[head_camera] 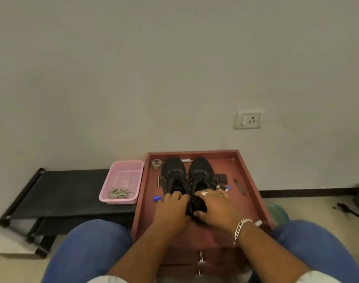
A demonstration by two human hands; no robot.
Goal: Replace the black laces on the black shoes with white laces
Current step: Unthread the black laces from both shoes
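- The left hand (173, 205) curls its grip over the heel end of the left black fabric shoe (173, 175); the fingers bend down onto the collar, and I judge it holds the shoe rather than a lace.
- The right hand (215, 207) does likewise on the right black fabric shoe (202, 174), fingers wrapped over the opening, thumb tucked under at the heel.
- Just beyond both grips the black laces (181, 180) lie bunched and loose over the tongues; toes point away to the wall.
- The pair stands side by side, touching, on a red-brown wooden counter with a raised rim (254, 188).
- Risk: small items lie close to either grip, a blue cap (157, 198) to the left, a dark square case (221, 179) to the right; dragging the shoes could knock them about.
- Risk: the bunched laces may snag in the eyelets if pulled hard.
- Further left, a pink plastic basket (121, 181) holds pale strands, possibly laces; I cannot tell.
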